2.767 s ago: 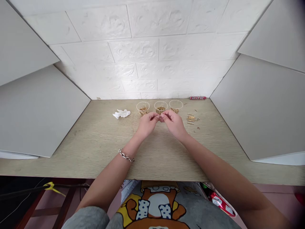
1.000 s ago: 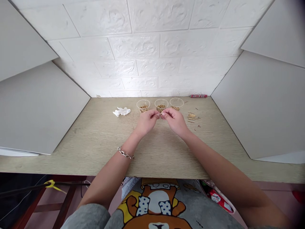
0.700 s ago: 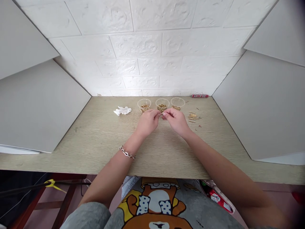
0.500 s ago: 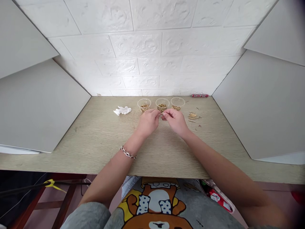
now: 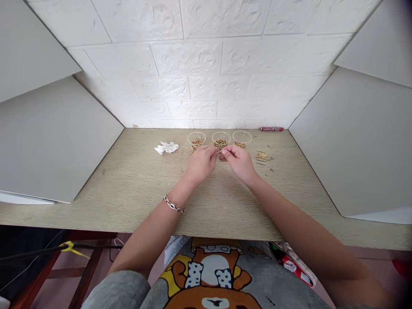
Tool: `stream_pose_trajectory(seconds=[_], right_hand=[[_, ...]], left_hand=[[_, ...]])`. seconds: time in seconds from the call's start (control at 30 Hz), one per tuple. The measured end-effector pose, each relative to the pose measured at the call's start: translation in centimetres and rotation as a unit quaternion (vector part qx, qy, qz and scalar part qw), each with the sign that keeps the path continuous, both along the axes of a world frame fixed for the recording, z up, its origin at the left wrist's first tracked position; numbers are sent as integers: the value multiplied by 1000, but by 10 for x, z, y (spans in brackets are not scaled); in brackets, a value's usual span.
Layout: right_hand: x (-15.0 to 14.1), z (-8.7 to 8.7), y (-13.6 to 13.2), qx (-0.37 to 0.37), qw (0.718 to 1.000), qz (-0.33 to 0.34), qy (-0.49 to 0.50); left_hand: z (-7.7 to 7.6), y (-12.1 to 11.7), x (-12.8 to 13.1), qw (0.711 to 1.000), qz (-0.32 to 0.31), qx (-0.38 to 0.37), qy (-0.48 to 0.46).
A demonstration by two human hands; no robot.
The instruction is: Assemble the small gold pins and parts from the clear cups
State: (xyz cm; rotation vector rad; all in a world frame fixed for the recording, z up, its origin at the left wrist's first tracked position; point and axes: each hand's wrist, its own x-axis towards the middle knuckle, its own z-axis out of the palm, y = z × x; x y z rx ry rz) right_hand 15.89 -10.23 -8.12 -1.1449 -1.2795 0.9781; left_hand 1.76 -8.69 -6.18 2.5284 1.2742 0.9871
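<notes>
Taking the spot where the fingertips meet as the clock's centre, with 12 towards the white brick-patterned wall (image 5: pixel 206 64), the left hand (image 5: pixel 201 164) comes in from 8 o'clock and the right hand (image 5: pixel 240 164) from 4, both over the pale wood-grained table (image 5: pixel 222 201). The right grip is pressed together, thumb against forefinger; anything between the tips is too small to make out. The left grip is curled with its back to the camera, its thumb and tips mostly hidden, so I cannot tell whether it pinches something.

Just beyond the fingertips, at 12, stands a round clear plastic cup (image 5: pixel 221 135) holding small dark-gold pieces (image 5: pixel 220 142). At 10 is a second clear cup (image 5: pixel 196 135) with lighter gold bits (image 5: pixel 196 143), partly behind the left hand; at 2 is a third clear cup (image 5: pixel 242 136) with a low heap of gold bits (image 5: pixel 239 145), partly behind the right. A loose pile of slim gold-coloured sticks (image 5: pixel 262 156) lies at 3. A crumpled white tissue-like scrap (image 5: pixel 166 147) lies at 9. A red, patterned tube (image 5: pixel 272 128) rests at 2, farther out, along the wall. A silver chain-link bracelet (image 5: pixel 174 204) circles the left wrist.
</notes>
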Motion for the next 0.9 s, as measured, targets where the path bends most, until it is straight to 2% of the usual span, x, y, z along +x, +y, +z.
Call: stream_pose_trajectory(seconds=[0.13, 0.23, 0.47, 0.9], right_hand=[[1, -2, 4, -44, 995, 37, 85], [2, -3, 6, -59, 991, 48, 114], [1, 3, 2, -102, 980, 64, 158], [-2, 8, -1, -120, 974, 76, 174]], left_hand=[[0, 0, 0, 1000, -6, -6, -22], [0, 1, -1, 1000, -9, -8, -26], [1, 2, -2, 999, 1, -3, -33], [3, 2, -2, 999, 1, -25, -45]])
